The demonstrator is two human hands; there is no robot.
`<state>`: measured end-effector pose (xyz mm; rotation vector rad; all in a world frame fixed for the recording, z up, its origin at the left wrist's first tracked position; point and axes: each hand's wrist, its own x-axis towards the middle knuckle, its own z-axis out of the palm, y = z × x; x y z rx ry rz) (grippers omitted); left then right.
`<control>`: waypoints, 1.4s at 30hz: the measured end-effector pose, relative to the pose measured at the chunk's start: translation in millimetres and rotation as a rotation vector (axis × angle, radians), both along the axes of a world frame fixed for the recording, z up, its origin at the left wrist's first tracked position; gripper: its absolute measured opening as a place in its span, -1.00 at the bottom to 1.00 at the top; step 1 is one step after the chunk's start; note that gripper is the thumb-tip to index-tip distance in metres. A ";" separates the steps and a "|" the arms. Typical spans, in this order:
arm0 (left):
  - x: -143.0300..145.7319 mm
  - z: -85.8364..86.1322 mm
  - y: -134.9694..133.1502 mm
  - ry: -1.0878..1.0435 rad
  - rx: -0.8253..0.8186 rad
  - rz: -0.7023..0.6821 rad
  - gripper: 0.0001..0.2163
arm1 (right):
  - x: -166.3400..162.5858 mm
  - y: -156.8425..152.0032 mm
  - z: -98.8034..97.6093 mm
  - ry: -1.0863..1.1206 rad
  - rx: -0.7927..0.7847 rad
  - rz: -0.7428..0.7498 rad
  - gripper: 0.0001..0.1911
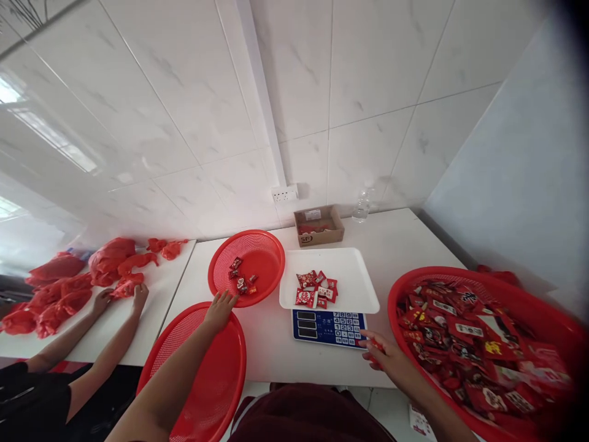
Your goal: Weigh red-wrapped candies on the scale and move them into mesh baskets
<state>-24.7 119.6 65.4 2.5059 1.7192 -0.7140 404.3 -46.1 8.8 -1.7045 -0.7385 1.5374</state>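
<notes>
My left hand (219,310) lies at the front rim of a small round red basket (269,261), its fingers stretched out. A few small wrapped candies (242,283) lie in that basket. My right hand (385,357) is closed on a small red packet (376,345), mostly hidden by the fingers, just right of the scale's keypad. The blue digital scale (322,329) carries a white tray (352,270) with a small pile of red snack packets (317,288). To the right, a big red basket (396,288) is full of mixed red packets (460,328).
Another red basket (242,359) stands front left, below my left arm. A cardboard box (322,236) and a clear bottle (363,205) stand by the wall. At the left table, a co-worker's hands (138,298) handle a red bag (127,285) among several filled ones.
</notes>
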 end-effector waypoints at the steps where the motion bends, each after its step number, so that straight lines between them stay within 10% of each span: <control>1: -6.4 0.5 4.5 0.001 -0.022 -0.021 -0.33 | -5.4 2.9 4.7 -0.005 0.008 0.003 -0.37; 8: -58.4 12.0 26.9 0.007 -0.050 0.024 -0.46 | -38.9 17.3 38.4 -0.029 0.002 0.037 -0.45; 27: -117.0 9.4 78.5 -0.173 0.148 0.585 -0.52 | -83.4 56.9 34.3 -0.301 0.050 -0.030 -0.63; 35: -104.7 11.8 56.5 -0.252 0.276 0.674 -0.53 | -96.3 91.6 40.2 -0.810 0.010 0.237 -0.61; 42: -82.9 -13.5 10.0 -0.467 0.224 0.779 -0.44 | -100.0 105.2 34.6 -0.655 -0.051 0.206 -0.68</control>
